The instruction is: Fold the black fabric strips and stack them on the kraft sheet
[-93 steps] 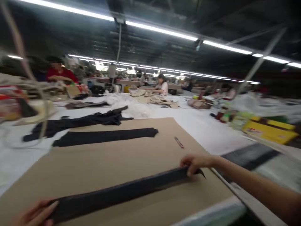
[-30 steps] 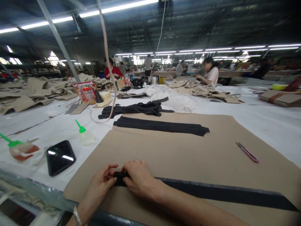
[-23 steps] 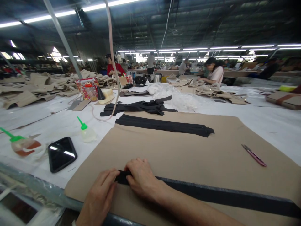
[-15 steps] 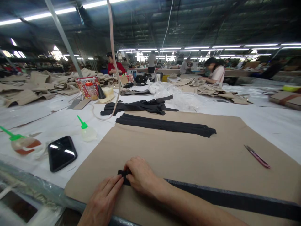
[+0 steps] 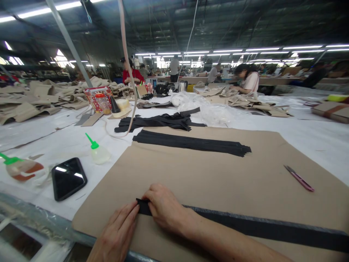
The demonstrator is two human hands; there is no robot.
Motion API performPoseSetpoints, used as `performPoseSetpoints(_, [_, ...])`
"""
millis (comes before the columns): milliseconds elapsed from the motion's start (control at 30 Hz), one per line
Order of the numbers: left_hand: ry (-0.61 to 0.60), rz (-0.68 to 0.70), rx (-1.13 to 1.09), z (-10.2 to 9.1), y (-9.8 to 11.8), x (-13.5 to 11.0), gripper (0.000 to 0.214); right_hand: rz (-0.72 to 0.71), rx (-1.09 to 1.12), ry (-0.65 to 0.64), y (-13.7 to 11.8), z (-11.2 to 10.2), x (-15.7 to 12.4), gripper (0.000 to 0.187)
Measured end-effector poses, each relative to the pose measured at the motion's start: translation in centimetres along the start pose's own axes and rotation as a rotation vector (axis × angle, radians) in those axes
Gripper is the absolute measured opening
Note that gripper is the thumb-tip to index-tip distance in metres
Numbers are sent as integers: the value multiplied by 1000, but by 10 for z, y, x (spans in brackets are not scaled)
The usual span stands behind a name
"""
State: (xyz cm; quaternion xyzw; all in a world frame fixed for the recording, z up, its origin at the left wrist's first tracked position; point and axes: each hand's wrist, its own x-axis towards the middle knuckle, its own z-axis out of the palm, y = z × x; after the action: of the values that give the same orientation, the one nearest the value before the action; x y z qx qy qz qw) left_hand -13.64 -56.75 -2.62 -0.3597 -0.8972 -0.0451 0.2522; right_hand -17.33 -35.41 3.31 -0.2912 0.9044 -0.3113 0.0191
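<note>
A long black fabric strip [image 5: 261, 228] lies across the near edge of a brown cardboard sheet [image 5: 207, 174]. My right hand [image 5: 165, 207] covers the strip's left end, fingers curled and pressing down on it. My left hand [image 5: 117, 234] lies flat beside it, fingertips stretched out and touching the same end. A neat stack of black strips [image 5: 191, 142] rests at the far side of the cardboard, with a loose heap of black strips [image 5: 160, 122] just behind it.
A black phone [image 5: 68, 177], a clear bottle with a green nozzle [image 5: 97, 152] and a second green-tipped bottle [image 5: 19, 169] lie left on the white table [image 5: 313, 142]. Pink snips [image 5: 299, 178] lie at the right. A hose [image 5: 127, 65] hangs overhead. Other people work at far tables.
Three seconds ago my hands held the strip stretched by both ends. Both are now at its left end; in the last second the left hand flattened, fingertips against the strip.
</note>
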Motion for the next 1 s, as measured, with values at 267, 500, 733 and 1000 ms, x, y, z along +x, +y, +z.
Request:
performPoseSetpoints(267, [10, -5, 29, -4, 0, 3, 37, -76, -17, 10, 4, 5, -6, 29])
performPoseSetpoints(500, [-21, -36, 0, 1, -3, -1, 40, -104, -121, -16, 1, 4, -9, 26])
performPoseSetpoints(733, [-29, -45, 0, 1, -2, -1, 40, -166, -321, -8, -6, 6, -11, 16])
performPoseSetpoints(1000, [-28, -133, -77, -8, -5, 4, 36, -228, -442, -10, -8, 10, -11, 14])
